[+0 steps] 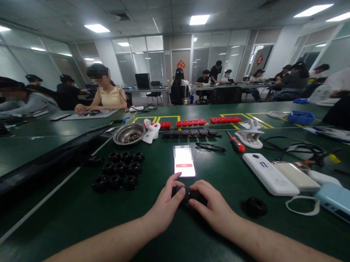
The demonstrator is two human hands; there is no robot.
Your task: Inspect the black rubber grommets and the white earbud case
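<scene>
Just below a lit phone (184, 167), my left hand (167, 200) and my right hand (210, 201) meet at a small black rounded part (186, 193). Fingers of both hands are closed on it and hide most of its shape, so its exact kind cannot be made out. My left index finger reaches over the phone's lower edge in this view; whether it touches the screen is unclear. Several black ring-shaped parts, like small tyres (117, 168), sit grouped in rows to the left. One more black ring (256, 207) lies to the right of my right hand.
Beyond the phone are a metal bowl (129, 134) with small pieces, red trays (190, 122), a black strip (191, 133) and a screwdriver (236, 142). A white power bank (269, 174) lies right; a long black bag-like item (47, 163) lies left. People sit beyond.
</scene>
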